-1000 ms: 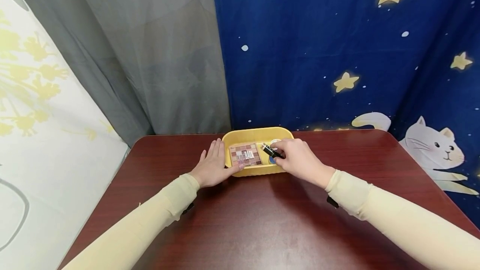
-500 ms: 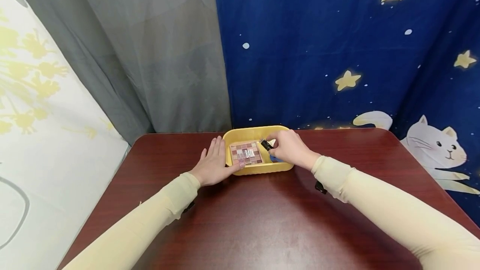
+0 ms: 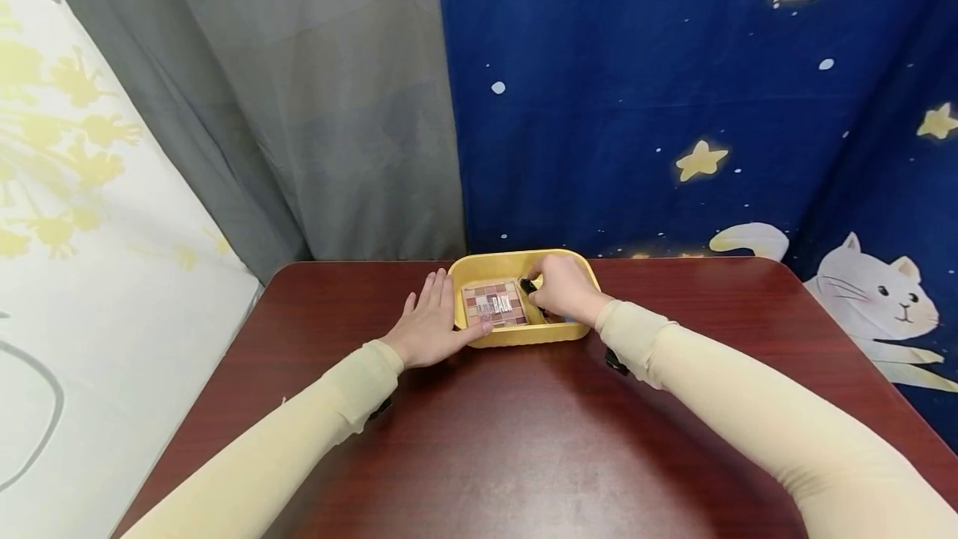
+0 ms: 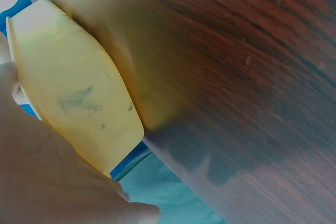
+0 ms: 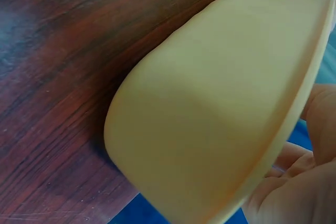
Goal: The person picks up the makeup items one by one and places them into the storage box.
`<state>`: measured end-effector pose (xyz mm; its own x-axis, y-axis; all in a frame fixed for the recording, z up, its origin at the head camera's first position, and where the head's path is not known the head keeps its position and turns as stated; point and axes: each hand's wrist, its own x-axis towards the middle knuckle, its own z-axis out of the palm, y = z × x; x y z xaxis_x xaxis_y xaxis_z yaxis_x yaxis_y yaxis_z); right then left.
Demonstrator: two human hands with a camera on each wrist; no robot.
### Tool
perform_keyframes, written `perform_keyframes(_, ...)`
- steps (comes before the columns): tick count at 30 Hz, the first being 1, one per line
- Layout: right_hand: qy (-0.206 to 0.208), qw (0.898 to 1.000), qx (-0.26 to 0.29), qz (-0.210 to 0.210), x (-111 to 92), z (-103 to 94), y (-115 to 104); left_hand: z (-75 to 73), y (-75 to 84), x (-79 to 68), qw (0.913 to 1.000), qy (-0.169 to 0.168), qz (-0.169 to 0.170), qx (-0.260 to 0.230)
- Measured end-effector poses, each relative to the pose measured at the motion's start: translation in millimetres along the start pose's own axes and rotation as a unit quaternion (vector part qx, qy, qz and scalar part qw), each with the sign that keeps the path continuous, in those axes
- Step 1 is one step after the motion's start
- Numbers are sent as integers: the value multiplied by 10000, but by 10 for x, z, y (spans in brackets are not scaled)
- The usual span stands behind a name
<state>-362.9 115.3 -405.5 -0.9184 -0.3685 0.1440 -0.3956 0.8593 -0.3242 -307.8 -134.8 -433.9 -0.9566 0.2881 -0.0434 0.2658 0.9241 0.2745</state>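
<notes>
A shallow yellow plastic tray [image 3: 516, 338] stands near the table's far edge. On its left inside lies a makeup palette [image 3: 494, 304] with a checkered lid and white lettering. My left hand [image 3: 427, 331] rests against the tray's left end, fingers straight and thumb over the front rim. Inside the right half, my right hand [image 3: 567, 289] pinches a small black tube [image 3: 528, 285], mostly hidden by the fingers. A bit of a blue item [image 3: 569, 319] shows beneath that hand. Both wrist views mainly show the tray's outer wall [image 4: 79, 77].
The dark red wooden table [image 3: 509, 439] extends toward me from the tray. Behind it hang a grey curtain [image 3: 352, 106] and a blue curtain [image 3: 599, 106] with stars. A white patterned cloth [image 3: 112, 273] hangs at the left.
My right hand has moved left and deeper into the tray with the black tube, covering more of the tube and the right-side contents. The left hand has stayed at the tray's left end.
</notes>
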Motion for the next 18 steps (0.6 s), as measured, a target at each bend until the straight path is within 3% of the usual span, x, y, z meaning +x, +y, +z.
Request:
perform_keyframes(5,-60,9996,129,240,20,30,-22,-20,26,-26,10000,18,34,-14)
perform_keyframes(18,-17,9995,29,302,92,101,-69,7,-9,27,9999,-117,-70,87)
